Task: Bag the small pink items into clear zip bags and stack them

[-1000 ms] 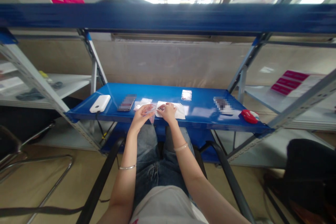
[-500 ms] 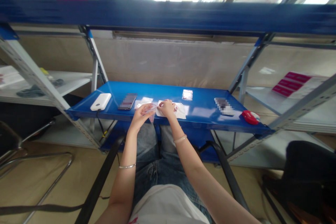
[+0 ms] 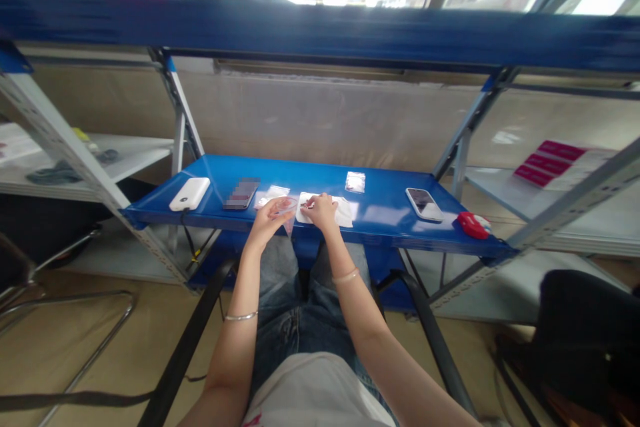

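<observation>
My left hand (image 3: 267, 220) holds a small clear plastic bag (image 3: 289, 225) between curled fingers, over the front edge of the blue shelf (image 3: 383, 197). Beside it on the right, my right hand (image 3: 324, 211) is at a white sheet (image 3: 345, 215), perhaps paper or a pouch, lying flat. Its fingertips are pinched together near small dark pieces on the sheet; what they grip is too small to make out. Just behind my left hand lies a whitish packet (image 3: 276, 193). Farther back on the shelf is another small clear packet (image 3: 355, 181).
To the left are a white power bank (image 3: 190, 194) with a cable and a dark phone-like slab (image 3: 241, 194). A white-framed phone (image 3: 424, 204) and a red-and-white object (image 3: 474, 225) lie on the right. A blue upper beam (image 3: 320, 33) crosses above; metal posts flank the shelf.
My right hand has moved slightly right, away from the plastic bag's mouth and onto the white sheet, its fingers now pointing down. My left hand stays around the bag.
</observation>
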A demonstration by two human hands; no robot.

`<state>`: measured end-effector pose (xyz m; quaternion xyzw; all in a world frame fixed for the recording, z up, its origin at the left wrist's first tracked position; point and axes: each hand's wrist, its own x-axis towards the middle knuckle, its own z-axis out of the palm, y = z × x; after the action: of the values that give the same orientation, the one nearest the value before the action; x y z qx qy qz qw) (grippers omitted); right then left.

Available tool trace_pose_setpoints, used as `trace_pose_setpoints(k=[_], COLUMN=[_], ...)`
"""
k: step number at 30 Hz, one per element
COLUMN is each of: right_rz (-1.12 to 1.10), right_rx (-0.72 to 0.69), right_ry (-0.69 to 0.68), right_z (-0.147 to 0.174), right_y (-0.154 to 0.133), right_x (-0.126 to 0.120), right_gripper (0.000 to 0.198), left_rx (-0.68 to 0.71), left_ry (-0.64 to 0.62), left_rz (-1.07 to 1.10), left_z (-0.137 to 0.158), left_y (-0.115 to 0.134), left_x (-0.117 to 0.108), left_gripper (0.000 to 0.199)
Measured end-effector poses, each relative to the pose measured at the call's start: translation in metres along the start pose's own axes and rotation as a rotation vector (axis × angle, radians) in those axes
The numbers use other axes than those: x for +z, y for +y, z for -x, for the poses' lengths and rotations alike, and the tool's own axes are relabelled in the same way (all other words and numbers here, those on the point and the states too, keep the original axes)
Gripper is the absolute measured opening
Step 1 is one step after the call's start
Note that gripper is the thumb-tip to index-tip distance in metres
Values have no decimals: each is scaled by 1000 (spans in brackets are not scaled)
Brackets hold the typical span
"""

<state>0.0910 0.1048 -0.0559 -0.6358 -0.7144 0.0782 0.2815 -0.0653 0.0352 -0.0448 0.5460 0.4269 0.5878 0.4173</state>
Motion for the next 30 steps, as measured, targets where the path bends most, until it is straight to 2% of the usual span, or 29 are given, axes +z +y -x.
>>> trace_pose_setpoints(k=[6, 9, 12, 15, 17, 23, 30], right_rz=[-50, -166, -484, -857, -988, -1012, -949], right_rx=[-25, -32, -19, -17, -22, -137, -296], right_ry=[18, 79, 122, 110, 102, 24, 20], right_z=[10, 13, 14, 17, 21, 38, 46], right_y=[0, 2, 3, 1, -3, -9, -8], right_x=[0, 0, -5, -20, -33, -63, -72], right_gripper=[14, 14, 18, 23, 24, 23, 21], left_rx=[0, -3, 1, 11, 3, -45, -74], left_ry=[27, 36, 19, -22, -43, -105, -220], left_rz=[33, 41, 21, -15, -25, 13, 104], left_z=[-2, -1, 0, 1, 2, 7, 10], left_y=[0, 2, 4, 6, 8, 16, 16], left_x=[1, 1, 2, 4, 6, 21, 35], left_gripper=[53, 54, 52, 49, 48, 44, 40])
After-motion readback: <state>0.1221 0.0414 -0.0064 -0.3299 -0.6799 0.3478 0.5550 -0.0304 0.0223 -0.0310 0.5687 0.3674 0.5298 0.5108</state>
